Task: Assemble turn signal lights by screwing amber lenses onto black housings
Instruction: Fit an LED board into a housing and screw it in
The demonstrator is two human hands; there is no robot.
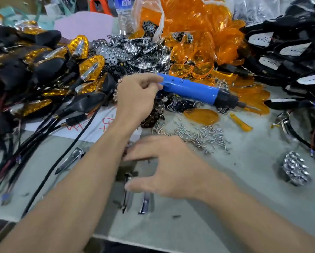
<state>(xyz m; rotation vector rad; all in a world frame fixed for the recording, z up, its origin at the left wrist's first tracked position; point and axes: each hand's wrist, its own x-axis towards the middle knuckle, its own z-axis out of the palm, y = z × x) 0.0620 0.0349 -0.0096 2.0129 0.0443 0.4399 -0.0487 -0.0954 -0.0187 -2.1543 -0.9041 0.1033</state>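
My left hand (pixel 136 95) reaches to the middle of the bench and curls its fingers round the rear end of a blue electric screwdriver (pixel 193 88), whose bit points right. My right hand (pixel 164 167) hovers blurred with spread fingers over small chrome trim pieces (pixel 145 201) near the front edge and holds nothing. Amber lenses (pixel 198 33) spill from a bag at the back, and one loose amber lens (pixel 201 115) lies by the screwdriver bit. Black housings (pixel 280 44) are stacked at the right. Assembled lights (pixel 91 66) are heaped at the left. Silver screws (pixel 198 137) lie scattered in the middle.
A heap of chrome reflectors (pixel 127 50) sits behind my left hand, and a single reflector (pixel 295 168) lies at the right. A water bottle (pixel 123 13) stands at the back. Black cables (pixel 65 156) run across the left of the grey bench (pixel 235 198).
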